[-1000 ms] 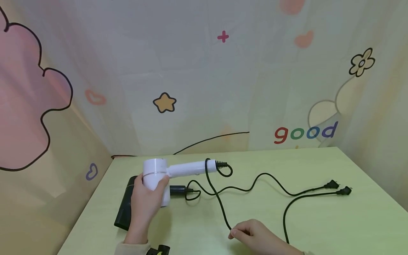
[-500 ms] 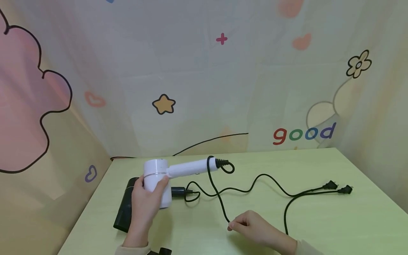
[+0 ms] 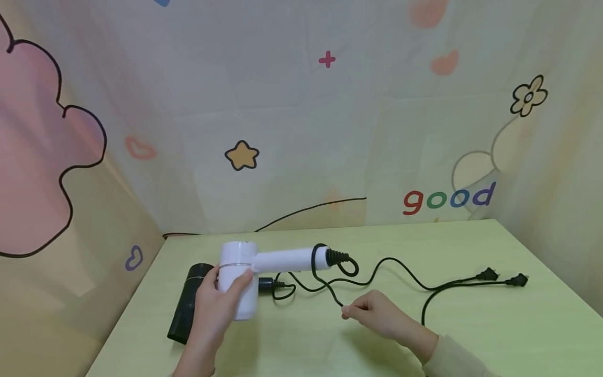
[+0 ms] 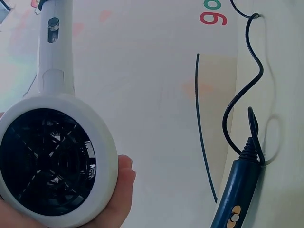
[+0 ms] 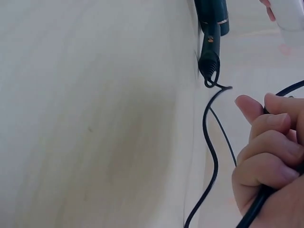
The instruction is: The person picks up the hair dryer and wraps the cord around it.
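My left hand [image 3: 216,303] grips the barrel of a white hair dryer [image 3: 238,283], held above the table with its handle pointing right. In the left wrist view the dark round grille of the white dryer [image 4: 107,142] faces the camera, with fingers [image 4: 124,185] around its rim. A black cord [image 3: 314,264] passes around the handle's end. My right hand [image 3: 381,317] pinches that cord; in the right wrist view the right hand [image 5: 270,156] has its fingers curled, the cord running through the palm.
A dark hair dryer [image 3: 181,309] lies on the green table [image 3: 292,345] at the left, partly behind my left hand. Its cord [image 3: 388,258] winds to the right, where two black plugs [image 3: 488,274] [image 3: 518,280] lie close together. A printed curtain [image 3: 292,104] hangs behind.
The white dryer has shifted right and slightly lower. My right hand has moved up, still pinching the cord, and the cord section between it and the handle is shorter. One plug has slid slightly right.
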A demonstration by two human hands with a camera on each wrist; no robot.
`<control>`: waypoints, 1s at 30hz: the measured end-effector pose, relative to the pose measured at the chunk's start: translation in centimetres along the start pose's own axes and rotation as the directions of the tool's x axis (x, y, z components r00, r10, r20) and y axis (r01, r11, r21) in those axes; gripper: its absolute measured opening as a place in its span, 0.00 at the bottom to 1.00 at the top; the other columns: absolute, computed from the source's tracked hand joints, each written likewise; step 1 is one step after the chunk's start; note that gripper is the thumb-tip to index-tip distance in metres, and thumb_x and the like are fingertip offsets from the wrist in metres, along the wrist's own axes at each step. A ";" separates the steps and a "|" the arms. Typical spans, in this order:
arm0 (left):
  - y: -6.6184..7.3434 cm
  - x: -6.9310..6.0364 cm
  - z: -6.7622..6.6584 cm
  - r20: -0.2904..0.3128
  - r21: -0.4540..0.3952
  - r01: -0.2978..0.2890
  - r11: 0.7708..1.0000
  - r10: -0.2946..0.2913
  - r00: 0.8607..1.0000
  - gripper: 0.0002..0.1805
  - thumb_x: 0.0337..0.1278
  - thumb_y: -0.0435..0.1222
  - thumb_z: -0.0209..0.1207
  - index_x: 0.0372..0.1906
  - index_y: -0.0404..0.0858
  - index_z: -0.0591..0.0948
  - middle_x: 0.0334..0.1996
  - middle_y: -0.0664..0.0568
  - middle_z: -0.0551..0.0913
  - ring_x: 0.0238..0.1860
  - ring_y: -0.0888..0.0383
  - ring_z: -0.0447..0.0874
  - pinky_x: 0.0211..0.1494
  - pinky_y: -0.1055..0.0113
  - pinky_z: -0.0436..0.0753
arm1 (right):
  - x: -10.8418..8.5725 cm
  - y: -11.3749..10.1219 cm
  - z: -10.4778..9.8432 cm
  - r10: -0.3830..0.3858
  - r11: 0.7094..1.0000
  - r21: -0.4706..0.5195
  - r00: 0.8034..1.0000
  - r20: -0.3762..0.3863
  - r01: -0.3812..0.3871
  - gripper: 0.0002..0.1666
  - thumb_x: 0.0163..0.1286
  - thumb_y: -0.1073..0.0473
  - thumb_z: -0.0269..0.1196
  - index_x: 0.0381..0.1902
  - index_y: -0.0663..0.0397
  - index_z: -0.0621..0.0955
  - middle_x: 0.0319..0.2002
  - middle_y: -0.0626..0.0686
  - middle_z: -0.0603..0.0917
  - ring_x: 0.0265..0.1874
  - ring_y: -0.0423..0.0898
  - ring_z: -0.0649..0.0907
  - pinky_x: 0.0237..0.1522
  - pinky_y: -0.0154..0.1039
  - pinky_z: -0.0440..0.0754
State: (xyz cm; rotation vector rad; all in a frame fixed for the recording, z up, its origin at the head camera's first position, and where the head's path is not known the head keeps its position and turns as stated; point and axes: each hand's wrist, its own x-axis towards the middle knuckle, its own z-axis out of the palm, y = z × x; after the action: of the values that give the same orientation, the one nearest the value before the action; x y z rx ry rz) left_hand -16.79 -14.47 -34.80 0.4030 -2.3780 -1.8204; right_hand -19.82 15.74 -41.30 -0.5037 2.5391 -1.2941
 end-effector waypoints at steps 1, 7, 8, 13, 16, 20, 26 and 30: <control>0.0 -0.1 0.0 0.004 -0.001 0.001 1.000 -0.001 1.000 0.46 0.52 0.54 0.63 0.70 0.37 0.57 0.56 0.38 0.71 0.51 0.44 0.74 0.40 0.59 0.81 | 0.1 0.0 -0.3 0.008 1.000 0.007 1.000 -0.004 -0.008 0.19 0.68 0.49 0.58 0.32 0.59 0.87 0.11 0.42 0.60 0.16 0.38 0.58 0.22 0.33 0.63; -0.1 -0.5 -0.3 0.007 0.010 -0.010 1.000 0.010 1.000 0.45 0.52 0.53 0.64 0.70 0.37 0.58 0.57 0.38 0.70 0.51 0.44 0.74 0.40 0.59 0.81 | 0.6 -0.1 -2.2 0.044 0.998 0.048 0.998 -0.034 -0.042 0.19 0.69 0.51 0.57 0.36 0.62 0.86 0.16 0.43 0.69 0.16 0.40 0.56 0.20 0.33 0.60; -0.1 -0.6 -0.3 0.007 0.012 -0.015 1.000 0.015 1.000 0.45 0.52 0.53 0.64 0.69 0.37 0.59 0.56 0.38 0.71 0.50 0.45 0.74 0.39 0.59 0.81 | 0.6 -0.1 -2.5 0.044 0.998 0.048 0.998 -0.041 -0.042 0.19 0.70 0.53 0.56 0.36 0.63 0.86 0.16 0.44 0.71 0.15 0.39 0.56 0.19 0.33 0.59; -0.4 -0.7 -0.5 0.026 0.021 -0.040 0.999 0.040 0.999 0.45 0.50 0.52 0.65 0.69 0.38 0.60 0.54 0.38 0.72 0.48 0.46 0.76 0.39 0.60 0.80 | 0.8 -0.2 -3.7 0.044 0.999 0.017 0.994 -0.100 -0.042 0.16 0.70 0.57 0.55 0.31 0.61 0.85 0.16 0.43 0.71 0.13 0.38 0.58 0.17 0.31 0.56; -0.6 -0.8 -0.6 0.041 0.029 -0.047 0.999 0.045 0.998 0.45 0.50 0.52 0.66 0.69 0.38 0.60 0.53 0.38 0.73 0.47 0.47 0.76 0.38 0.61 0.80 | 0.9 -0.4 -4.1 0.090 0.996 0.031 0.987 -0.133 -0.087 0.18 0.71 0.52 0.55 0.31 0.57 0.85 0.15 0.43 0.63 0.17 0.40 0.62 0.19 0.32 0.59; -0.9 -0.7 -0.7 0.060 0.034 -0.054 0.998 0.052 0.997 0.44 0.50 0.51 0.66 0.68 0.39 0.60 0.52 0.39 0.73 0.46 0.48 0.76 0.38 0.62 0.79 | 0.8 -0.7 -4.6 0.148 0.987 0.084 0.979 -0.139 -0.137 0.20 0.71 0.47 0.55 0.33 0.56 0.84 0.13 0.43 0.60 0.15 0.39 0.60 0.16 0.30 0.58; -1.4 -0.7 -0.7 0.088 0.039 -0.099 0.994 0.095 0.992 0.40 0.49 0.48 0.68 0.66 0.41 0.64 0.50 0.41 0.75 0.43 0.51 0.77 0.38 0.63 0.79 | 0.6 -1.5 -5.7 0.121 0.983 0.156 0.983 -0.140 -0.098 0.22 0.72 0.47 0.54 0.37 0.62 0.82 0.12 0.43 0.58 0.10 0.38 0.55 0.13 0.29 0.54; -1.6 -0.6 -0.8 0.113 0.064 -0.117 0.991 0.109 0.988 0.39 0.47 0.47 0.68 0.64 0.42 0.66 0.50 0.42 0.76 0.42 0.52 0.78 0.38 0.63 0.79 | 0.4 -1.9 -6.2 0.106 0.981 0.178 0.982 -0.157 -0.077 0.23 0.72 0.47 0.53 0.38 0.63 0.81 0.11 0.42 0.58 0.10 0.37 0.55 0.13 0.29 0.54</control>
State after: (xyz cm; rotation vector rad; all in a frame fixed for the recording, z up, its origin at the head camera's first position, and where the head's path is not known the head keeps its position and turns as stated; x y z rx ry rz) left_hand -15.76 -15.41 -36.12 0.1744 -2.4870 -1.7562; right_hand -22.06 19.08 -36.25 -0.2492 2.5146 -1.5608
